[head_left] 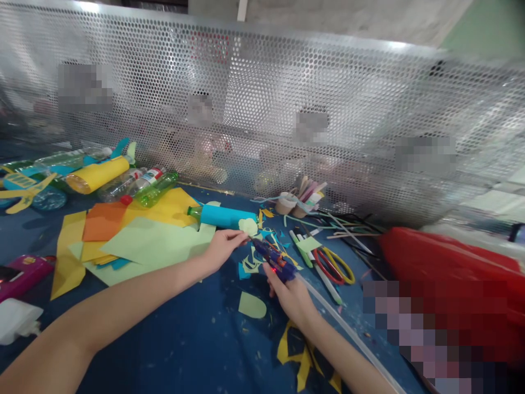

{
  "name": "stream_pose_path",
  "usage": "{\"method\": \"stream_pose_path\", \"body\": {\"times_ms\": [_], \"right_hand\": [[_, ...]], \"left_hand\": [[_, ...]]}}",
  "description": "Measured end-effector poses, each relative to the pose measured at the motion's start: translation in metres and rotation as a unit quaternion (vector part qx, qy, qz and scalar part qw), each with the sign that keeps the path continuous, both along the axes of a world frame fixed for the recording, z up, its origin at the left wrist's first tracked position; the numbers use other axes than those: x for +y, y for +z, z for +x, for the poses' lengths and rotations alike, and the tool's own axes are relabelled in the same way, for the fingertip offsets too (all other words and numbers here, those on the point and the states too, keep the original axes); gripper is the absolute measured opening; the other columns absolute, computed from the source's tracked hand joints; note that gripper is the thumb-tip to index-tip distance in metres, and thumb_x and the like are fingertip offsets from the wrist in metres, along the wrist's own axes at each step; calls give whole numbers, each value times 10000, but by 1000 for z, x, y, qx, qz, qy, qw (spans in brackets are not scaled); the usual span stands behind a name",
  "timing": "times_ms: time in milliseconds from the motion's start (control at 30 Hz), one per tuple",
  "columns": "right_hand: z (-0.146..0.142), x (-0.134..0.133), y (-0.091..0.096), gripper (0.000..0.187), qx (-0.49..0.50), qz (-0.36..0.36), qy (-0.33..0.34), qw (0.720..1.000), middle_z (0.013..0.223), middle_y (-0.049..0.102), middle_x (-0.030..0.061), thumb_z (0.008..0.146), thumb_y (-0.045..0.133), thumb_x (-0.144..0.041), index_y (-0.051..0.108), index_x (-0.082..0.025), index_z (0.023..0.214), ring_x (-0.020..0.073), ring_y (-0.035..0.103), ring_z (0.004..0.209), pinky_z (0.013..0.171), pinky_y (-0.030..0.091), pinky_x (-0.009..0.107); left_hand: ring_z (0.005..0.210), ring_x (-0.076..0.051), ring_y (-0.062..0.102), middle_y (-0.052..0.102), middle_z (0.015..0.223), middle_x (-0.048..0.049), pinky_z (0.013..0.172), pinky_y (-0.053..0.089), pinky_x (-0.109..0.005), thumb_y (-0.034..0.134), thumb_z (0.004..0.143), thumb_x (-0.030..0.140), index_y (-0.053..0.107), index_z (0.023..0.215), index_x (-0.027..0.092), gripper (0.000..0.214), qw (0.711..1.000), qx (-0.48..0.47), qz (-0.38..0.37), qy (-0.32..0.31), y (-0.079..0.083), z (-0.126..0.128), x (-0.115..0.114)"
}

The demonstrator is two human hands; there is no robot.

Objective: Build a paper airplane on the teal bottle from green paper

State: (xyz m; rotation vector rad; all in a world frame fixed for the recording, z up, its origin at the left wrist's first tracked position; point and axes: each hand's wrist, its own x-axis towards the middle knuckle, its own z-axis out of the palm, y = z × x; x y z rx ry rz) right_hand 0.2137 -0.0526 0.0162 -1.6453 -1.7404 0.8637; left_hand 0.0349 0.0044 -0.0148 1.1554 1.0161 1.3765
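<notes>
L hand point(225, 246) was closed in a thumb-and-finger pinch at the near edge of a scalloped green paper pc point(248, 225); R hand point(289, 298) was wrapped around the glue gun point(273, 257), red light lit on its side. Key relation: gun's long axis ran obliquely, nozzle up-left, i.e. away from wearer & toward L fingertips. Paper pc lay just past the nozzle, w/ L hand nearer to it than R hand. Clear rod point(348, 329) trailed from behind R hand to lower edge of view. Blue-wrapped bottle point(223, 217) lay on its side on the counter point(164, 345), just beyond the pinch, axis approx. L–R, green neck to L; pc overlapped its R end in view. Tongue-shaped cutout point(252, 305) lay flat nearer the wearer, to L of R hand; scissors point(335, 266) lay to R of gun. Hard to make out: nozzle tip was small & dark by the fingertips, so couldn't call contact w/ pc vs. a gap. Most R fingers hidden under the gun, trigger incl. Both forearms cut off by frame; perforated screen point(262, 104) obscured whatever was behind it.
</notes>
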Motion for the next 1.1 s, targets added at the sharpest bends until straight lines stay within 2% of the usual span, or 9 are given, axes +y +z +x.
{"method": "stream_pose_path", "body": {"times_ms": [100, 267, 467, 733, 1100], "right_hand": [[2, 1, 1, 449, -7, -10, -9, 1000, 482, 575, 20, 760, 448, -618, 512, -234, 535, 204, 598, 520, 557, 461, 314], [-1, -2, 4, 428, -10, -11, 12, 1000, 519, 590, 25, 756, 461, -599, 507, -228, 546, 193, 589, 506, 515, 451, 296], [-4, -5, 8, 413, 4, -3, 11, 1000, 463, 562, 9, 758, 475, -575, 507, -228, 537, 188, 572, 481, 497, 445, 289], [5, 4, 1, 451, -9, 8, -12, 1000, 455, 558, 11, 768, 455, -612, 508, -231, 534, 205, 592, 496, 565, 461, 322], [13, 11, -11, 465, 20, 7, 1, 1000, 476, 560, 10, 773, 477, -613, 506, -223, 522, 194, 576, 476, 533, 460, 318]], "left_hand": [[852, -215, 644, 717, 914, -80, 859, 476, -365, 691, 687, 417, 724, 861, 146, 324, 1000, -23, 1, -11, 0, 1, 1], [819, -218, 644, 719, 873, -80, 842, 477, -373, 685, 688, 432, 725, 844, 142, 332, 1000, -5, -10, 2, 1, 1, 0], [822, -222, 644, 719, 877, -87, 846, 477, -377, 682, 692, 437, 725, 847, 136, 341, 1000, 0, -7, -1, 3, 0, -2], [871, -236, 653, 721, 917, -88, 889, 476, -399, 714, 659, 434, 722, 872, 133, 368, 999, -37, -10, -9, 4, 2, -2], [894, -243, 655, 720, 921, -92, 911, 473, -407, 724, 653, 426, 720, 876, 124, 375, 998, -52, -16, -12, 6, 2, -3]]}}
